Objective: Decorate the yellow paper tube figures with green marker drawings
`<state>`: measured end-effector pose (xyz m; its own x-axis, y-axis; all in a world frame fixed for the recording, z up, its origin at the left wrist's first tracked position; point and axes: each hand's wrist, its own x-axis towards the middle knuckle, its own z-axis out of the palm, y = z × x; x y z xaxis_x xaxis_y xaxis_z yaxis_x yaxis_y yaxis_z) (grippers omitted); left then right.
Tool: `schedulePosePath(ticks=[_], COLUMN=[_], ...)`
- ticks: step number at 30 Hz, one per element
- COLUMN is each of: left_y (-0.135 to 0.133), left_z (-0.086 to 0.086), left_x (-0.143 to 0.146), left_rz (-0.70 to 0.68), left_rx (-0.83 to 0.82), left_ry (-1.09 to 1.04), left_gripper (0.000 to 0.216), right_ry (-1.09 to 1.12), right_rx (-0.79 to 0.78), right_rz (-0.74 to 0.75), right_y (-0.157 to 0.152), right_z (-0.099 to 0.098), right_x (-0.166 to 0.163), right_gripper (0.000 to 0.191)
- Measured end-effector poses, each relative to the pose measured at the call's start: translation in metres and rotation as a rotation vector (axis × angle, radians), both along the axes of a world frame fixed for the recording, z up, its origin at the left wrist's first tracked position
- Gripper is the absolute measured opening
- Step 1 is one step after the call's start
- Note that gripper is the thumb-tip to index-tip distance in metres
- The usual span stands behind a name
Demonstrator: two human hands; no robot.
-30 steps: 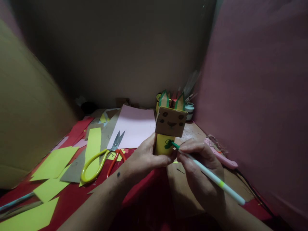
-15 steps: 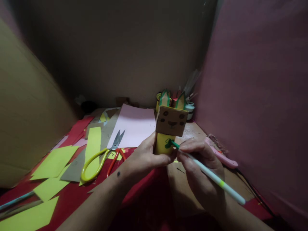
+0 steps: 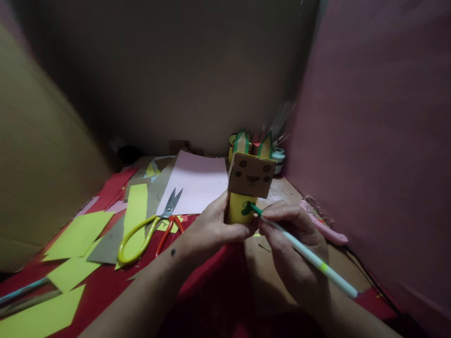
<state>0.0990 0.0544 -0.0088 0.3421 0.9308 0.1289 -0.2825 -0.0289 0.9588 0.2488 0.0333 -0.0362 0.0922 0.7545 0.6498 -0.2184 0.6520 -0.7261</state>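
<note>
A cardboard animal figure (image 3: 252, 176) stands upright in my left hand (image 3: 223, 220). Its flat square head has a drawn face, and its two pointed ears are edged in green. Below the head is a yellow body (image 3: 237, 209), with my fingers wrapped round it. My right hand (image 3: 294, 239) grips a white marker (image 3: 313, 258) with a green tip and a yellow-green band. The tip touches the green shape drawn on the yellow body. Part of the body is hidden by my left thumb and fingers.
Scissors (image 3: 139, 239) with yellow and red handles lie left of my hands, blades on a pink sheet (image 3: 197, 180). Yellow paper pieces (image 3: 79, 234) spread over the red cloth. A pink-handled tool (image 3: 333, 232) with a cord lies right. Jars (image 3: 278, 159) stand behind the figure.
Almost nothing differs. The marker's tip stays on the green shape with a very slight shift, and both hands keep their hold. The whole view has shifted a little.
</note>
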Motion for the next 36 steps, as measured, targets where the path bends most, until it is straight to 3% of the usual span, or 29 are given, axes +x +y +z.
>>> schedulePosePath(ticks=[16, 36], left_y=[-0.0016, 0.0016], left_z=[0.0031, 0.0008], left_x=[0.0008, -0.0010], left_rz=[0.006, -0.029], left_rx=[0.002, 0.046], left_ry=[0.036, 0.047], left_gripper=[0.037, 0.037], right_ry=[-0.030, -0.006], right_rx=[0.021, 0.032], right_rz=[-0.031, 0.033], right_y=[0.0009, 0.0002], right_z=[0.0017, 0.0012], right_x=[0.0005, 0.0016], right_gripper=[0.013, 0.020])
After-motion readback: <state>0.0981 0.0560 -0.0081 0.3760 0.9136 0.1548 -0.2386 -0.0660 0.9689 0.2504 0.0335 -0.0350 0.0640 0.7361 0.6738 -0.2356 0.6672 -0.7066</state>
